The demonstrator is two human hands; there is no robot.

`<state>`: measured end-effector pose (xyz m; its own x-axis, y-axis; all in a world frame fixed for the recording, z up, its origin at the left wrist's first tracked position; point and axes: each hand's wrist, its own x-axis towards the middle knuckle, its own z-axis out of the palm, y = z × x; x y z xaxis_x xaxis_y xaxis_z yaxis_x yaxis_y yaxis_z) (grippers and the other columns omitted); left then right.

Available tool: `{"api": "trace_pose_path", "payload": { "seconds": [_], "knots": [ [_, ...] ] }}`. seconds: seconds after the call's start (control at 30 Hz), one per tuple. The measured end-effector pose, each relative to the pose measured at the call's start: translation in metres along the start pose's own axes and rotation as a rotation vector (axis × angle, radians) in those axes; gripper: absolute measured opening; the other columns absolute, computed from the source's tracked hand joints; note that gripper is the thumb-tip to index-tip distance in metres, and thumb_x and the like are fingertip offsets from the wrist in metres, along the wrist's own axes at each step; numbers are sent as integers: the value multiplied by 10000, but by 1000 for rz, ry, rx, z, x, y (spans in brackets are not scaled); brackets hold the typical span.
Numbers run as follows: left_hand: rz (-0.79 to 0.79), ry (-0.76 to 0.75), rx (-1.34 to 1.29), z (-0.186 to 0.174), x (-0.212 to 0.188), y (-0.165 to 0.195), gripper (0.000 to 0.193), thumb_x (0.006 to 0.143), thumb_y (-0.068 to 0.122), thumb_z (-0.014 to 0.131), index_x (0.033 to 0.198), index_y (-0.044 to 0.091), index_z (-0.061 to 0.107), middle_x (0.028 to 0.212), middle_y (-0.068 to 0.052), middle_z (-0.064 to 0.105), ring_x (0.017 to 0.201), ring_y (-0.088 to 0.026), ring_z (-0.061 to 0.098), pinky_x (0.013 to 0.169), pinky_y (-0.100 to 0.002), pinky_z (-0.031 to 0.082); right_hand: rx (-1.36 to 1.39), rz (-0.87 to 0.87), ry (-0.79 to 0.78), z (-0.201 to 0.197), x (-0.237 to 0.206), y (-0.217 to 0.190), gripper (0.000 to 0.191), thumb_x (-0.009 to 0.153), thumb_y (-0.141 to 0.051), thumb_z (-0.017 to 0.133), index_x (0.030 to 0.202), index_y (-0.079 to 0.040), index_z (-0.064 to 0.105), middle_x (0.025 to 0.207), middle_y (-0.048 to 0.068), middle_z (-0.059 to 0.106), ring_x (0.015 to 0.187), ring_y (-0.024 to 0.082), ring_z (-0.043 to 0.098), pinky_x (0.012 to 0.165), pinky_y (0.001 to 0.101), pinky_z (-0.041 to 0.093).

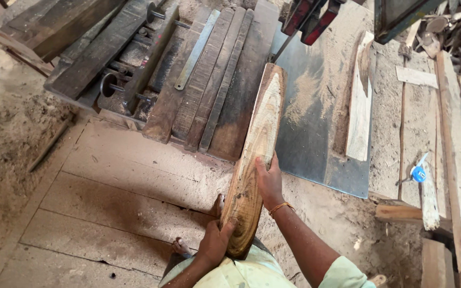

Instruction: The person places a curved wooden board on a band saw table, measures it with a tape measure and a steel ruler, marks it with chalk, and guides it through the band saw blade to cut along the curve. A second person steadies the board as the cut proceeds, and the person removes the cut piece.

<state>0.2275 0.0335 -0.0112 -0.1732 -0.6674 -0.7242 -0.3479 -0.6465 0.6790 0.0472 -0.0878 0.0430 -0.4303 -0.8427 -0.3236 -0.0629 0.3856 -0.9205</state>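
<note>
- Wood slab (254,160): long, rounded at both ends, pale grain on the cut face, bark-brown along the left edge. Far end lies on the steel saw desk (316,133), near end overhangs toward the person's body.
- Left hand (214,242): at the near end of slab, fingers wrapped over the rounded end, closed on it.
- Right hand (269,181): on the slab's right edge at mid-length, fingers curled over the top face, gripping; orange band at the wrist.
- Slab's far tip sits just short of the red blade guard (310,18); whether the tip touches the blade is hard to tell, that area is in shadow.
- Left of slab: dark planks (214,80) stacked side by side, touching or just beside its left edge; a metal strip lies on top of them.
- Right of slab: bare steel with sawdust patches, then a pale offcut (359,106) lying lengthwise, well apart from slab. Open room on the steel between the two.
- Desk's near edge runs diagonally just past the right hand.
- Far right: rough boards and a blue tape measure (418,173) on a sawdust-covered surface.
- No containers in view.
- Below: wooden floor boards (108,202) covered in sawdust, bare toes visible beside the slab's near end.
</note>
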Motion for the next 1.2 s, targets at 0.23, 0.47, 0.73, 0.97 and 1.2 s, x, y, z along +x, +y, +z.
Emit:
{"api": "trace_pose_path", "payload": {
  "seconds": [0.23, 0.47, 0.73, 0.97, 1.2],
  "knots": [
    [-3, 3, 28, -3, -4, 6, 761, 907, 625, 571, 1325, -10, 540, 1258, -241, 685, 1181, -348, 674, 1036, -396, 497, 29, -114, 3, 0, 3, 5, 627, 1018, -250, 579, 1549, -12, 347, 1357, 101, 615, 1159, 170, 610, 981, 302, 491],
    [-25, 31, 39, -7, -15, 17, 775, 907, 650, 569, 1320, -6, 549, 1261, -245, 669, 1184, -365, 664, 1033, -415, 496, 33, -82, -16, 1, -1, 3, 566, 1021, -269, 554, 1511, -27, 407, 1311, 107, 633, 1113, 176, 616, 954, 316, 501],
    [-13, -127, -139, -2, -10, 16, 739, 925, 568, 568, 1369, -15, 473, 1312, -233, 665, 1222, -341, 679, 1033, -431, 518, 180, 92, -56, -4, -10, -14, 594, 980, -187, 525, 1546, -84, 379, 1175, 208, 628, 922, 284, 628, 802, 416, 573],
    [172, -179, 55, 11, -17, -5, 774, 925, 596, 582, 1367, -34, 496, 1257, -242, 687, 1204, -331, 680, 1031, -384, 512, 67, -40, 20, -29, -51, -16, 614, 997, -125, 542, 1568, -68, 324, 1306, 148, 631, 1061, 222, 661, 883, 351, 580],
    [157, -92, 82, 36, 0, 53, 853, 928, 540, 556, 1581, 91, 239, 1264, -278, 653, 1166, -402, 659, 1020, -435, 499, 266, -140, -131, -57, -19, -5, 562, 1033, -134, 504, 1558, 10, 363, 1289, 142, 657, 1072, 173, 694, 911, 310, 598]
  ]
}}
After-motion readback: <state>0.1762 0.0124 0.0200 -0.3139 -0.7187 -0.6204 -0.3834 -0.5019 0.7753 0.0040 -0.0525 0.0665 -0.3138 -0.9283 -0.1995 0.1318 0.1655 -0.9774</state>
